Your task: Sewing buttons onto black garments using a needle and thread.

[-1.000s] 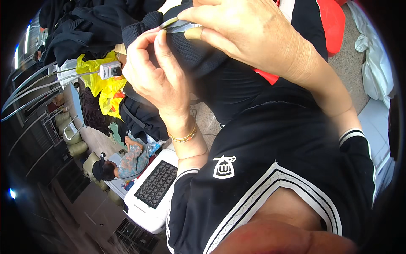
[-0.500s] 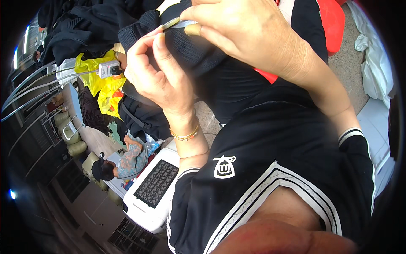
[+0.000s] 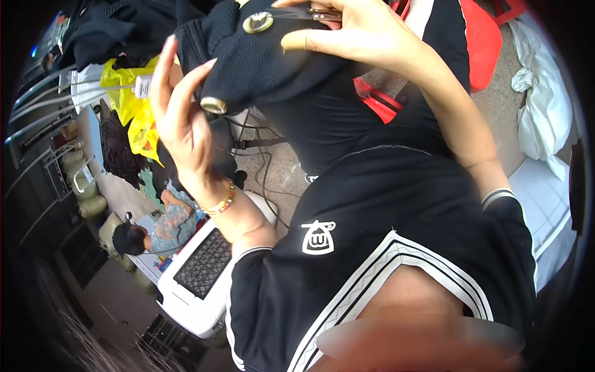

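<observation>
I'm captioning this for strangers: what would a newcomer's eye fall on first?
Probably the two pale-rimmed round buttons against the dark knit fabric at top centre, one close beside the spread left hand. Next, likely, the bright yellow bag at upper left and the red object at upper right.
</observation>
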Tool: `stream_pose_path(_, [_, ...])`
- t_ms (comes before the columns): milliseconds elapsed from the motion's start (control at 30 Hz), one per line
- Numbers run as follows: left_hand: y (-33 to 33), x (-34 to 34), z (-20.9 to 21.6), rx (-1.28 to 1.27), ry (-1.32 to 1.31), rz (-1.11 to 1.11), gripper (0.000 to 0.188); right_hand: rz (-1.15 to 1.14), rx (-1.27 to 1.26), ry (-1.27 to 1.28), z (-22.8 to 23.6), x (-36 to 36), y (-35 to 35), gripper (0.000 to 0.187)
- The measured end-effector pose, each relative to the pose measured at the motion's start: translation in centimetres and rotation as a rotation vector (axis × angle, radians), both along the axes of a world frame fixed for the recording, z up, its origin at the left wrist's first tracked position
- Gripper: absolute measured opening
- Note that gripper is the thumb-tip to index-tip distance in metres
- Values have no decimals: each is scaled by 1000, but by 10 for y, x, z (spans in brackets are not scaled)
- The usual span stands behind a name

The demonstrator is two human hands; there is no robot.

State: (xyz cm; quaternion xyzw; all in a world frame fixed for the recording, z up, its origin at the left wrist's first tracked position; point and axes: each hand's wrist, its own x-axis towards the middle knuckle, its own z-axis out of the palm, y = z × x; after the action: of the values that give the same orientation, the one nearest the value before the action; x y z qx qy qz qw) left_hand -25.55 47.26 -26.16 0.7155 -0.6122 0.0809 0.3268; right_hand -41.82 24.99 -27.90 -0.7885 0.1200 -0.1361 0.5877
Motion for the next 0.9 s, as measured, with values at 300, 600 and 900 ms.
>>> stream_pose_path(300, [11, 9, 16, 183, 106, -161, 33, 153, 413, -602, -29, 14, -15, 12])
stream_pose_path(600, [-11, 0, 19, -55, 285, -15, 14, -255, 290, -229, 16, -21, -39, 14])
stream_pose_path(900, [2, -34, 59, 48, 826, 118, 20, 326, 688, -998, -34, 5, -67, 10])
